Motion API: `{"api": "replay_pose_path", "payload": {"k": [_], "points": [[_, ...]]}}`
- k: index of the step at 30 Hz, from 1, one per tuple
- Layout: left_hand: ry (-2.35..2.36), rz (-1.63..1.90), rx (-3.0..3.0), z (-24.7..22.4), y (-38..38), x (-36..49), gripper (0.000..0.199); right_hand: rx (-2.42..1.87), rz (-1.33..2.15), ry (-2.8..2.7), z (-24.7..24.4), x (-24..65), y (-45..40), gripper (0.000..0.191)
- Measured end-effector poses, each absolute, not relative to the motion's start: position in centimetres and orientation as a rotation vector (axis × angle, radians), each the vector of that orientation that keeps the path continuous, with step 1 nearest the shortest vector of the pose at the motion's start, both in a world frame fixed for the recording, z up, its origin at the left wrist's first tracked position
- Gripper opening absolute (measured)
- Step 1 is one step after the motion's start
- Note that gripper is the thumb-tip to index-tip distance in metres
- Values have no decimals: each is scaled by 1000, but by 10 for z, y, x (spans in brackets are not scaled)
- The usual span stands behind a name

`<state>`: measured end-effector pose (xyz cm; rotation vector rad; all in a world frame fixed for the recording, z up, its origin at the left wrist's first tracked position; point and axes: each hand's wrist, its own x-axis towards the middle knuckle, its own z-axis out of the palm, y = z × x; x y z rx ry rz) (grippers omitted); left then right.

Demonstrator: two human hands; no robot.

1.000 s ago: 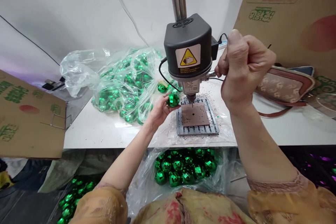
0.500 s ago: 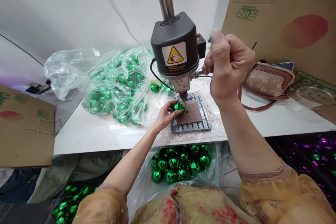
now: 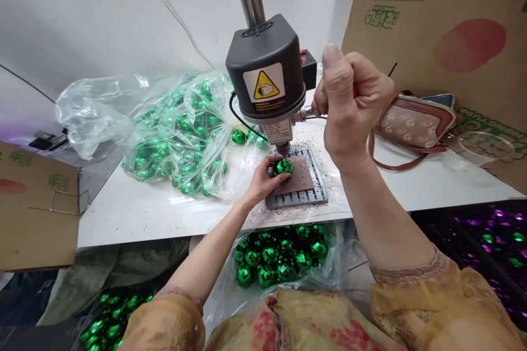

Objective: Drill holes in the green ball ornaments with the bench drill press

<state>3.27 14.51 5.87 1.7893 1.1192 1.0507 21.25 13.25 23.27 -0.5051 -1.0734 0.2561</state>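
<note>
1. The left hand (image 3: 261, 181) is closed around a green faceted mirror-finish ball (image 3: 284, 166), with the fingers and thumb clamped on its sides and its top exposed.
2. The gripped ball sits directly beneath the steel drill bit (image 3: 282, 149) of a black benchtop drill press (image 3: 265, 68), above a square brown pad (image 3: 300, 175) on a slotted grey metal base plate (image 3: 296, 201). Contact with the bit cannot be determined.
3. The right hand (image 3: 346, 104) forms a tight fist around the drill press's side feed lever (image 3: 308, 114), which is mostly hidden.
4. A clear plastic bag of green balls (image 3: 177, 142) lies left of the base plate on a white table (image 3: 135, 225).
</note>
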Motion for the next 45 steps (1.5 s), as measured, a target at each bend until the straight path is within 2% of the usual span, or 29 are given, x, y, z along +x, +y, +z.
{"api": "replay_pose_path", "payload": {"k": [21, 33, 45], "points": [[1134, 1067, 1713, 51, 130, 52, 54, -447, 259, -1066, 232, 212, 134, 56], [1076, 1124, 1632, 47, 126, 54, 59, -352, 117, -991, 194, 207, 134, 59], [1054, 1135, 1615, 47, 126, 55, 59, -265, 28, -1010, 180, 209, 138, 59]]}}
